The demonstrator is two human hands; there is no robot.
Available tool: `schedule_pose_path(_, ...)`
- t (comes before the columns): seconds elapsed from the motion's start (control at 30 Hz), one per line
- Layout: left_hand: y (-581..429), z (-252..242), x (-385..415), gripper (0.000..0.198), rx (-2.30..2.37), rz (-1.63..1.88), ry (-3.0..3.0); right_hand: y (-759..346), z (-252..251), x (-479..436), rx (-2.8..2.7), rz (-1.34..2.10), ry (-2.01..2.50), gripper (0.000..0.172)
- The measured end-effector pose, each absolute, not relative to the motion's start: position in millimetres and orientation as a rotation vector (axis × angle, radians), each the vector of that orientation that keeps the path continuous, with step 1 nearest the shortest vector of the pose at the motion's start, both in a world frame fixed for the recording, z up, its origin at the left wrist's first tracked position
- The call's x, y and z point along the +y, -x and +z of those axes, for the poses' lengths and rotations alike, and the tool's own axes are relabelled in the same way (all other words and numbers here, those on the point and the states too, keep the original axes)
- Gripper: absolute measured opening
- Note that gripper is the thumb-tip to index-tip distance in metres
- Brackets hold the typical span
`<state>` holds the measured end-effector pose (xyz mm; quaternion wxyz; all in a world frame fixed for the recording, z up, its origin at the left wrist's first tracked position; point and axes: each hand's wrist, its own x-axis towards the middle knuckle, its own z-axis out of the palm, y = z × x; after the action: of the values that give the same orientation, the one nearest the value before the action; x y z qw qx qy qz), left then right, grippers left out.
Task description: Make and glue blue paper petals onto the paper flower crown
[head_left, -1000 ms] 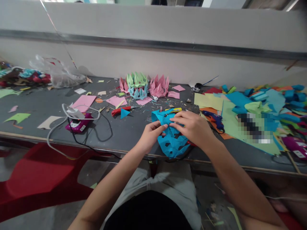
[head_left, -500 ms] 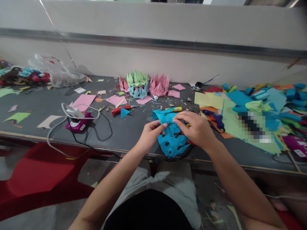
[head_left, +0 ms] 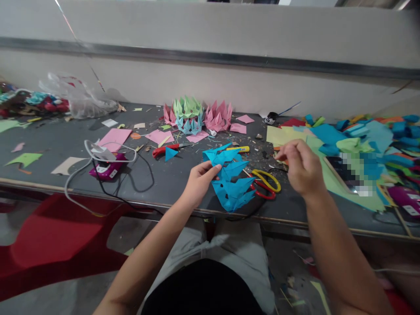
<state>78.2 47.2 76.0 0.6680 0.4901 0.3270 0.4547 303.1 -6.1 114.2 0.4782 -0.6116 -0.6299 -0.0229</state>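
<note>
Our left hand [head_left: 199, 183], stretched forward, pinches the spiky blue folded-paper crown [head_left: 232, 190] over the dark grey surface [head_left: 157, 181]; our right hand [head_left: 304, 170], curled, hangs apart, its hold we cannot tell.

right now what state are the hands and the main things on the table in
Blue paper: folded into points
Left hand: gripping the blue paper
Right hand: off the blue paper, grip unclear
Scissors: lying, blades partly covered
Paper crowns: standing upright
Plastic bag: crumpled
Phone: lying flat

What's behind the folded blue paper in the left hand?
Red-and-yellow scissors poke out right, a yellow tool near the top. The folded blue paper covers part of both; anything else is hidden.
</note>
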Motion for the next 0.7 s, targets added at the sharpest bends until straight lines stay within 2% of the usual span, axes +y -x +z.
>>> schedule_pose_path(0.1,-75.0,80.0,52.0,0.024,0.769,1.074,-1.080,-314.5,115.1,-16.8,-1.576,0.015,1.579,0.040)
schedule_pose_path(0.23,-74.0,82.3,58.8,0.028,0.786,1.154,-1.021,-329.6,115.3,-29.5,-1.755,0.192,1.655,0.041)
schedule_pose_path(0.43,-75.8,78.1,65.6,0.034,0.745,1.198,-0.953,-361.5,99.4,-46.6,-1.910,0.402,1.747,0.029)
schedule_pose_path(0.6,-76.0,79.9,63.9,0.036,0.763,1.185,-0.954,-387.9,87.3,-55.3,-2.064,0.511,1.779,0.013)
schedule_pose_path(0.7,-76.0,82.0,62.3,0.036,0.769,1.181,-0.976,-400.1,84.7,-60.8,-2.078,0.622,1.798,0.016)
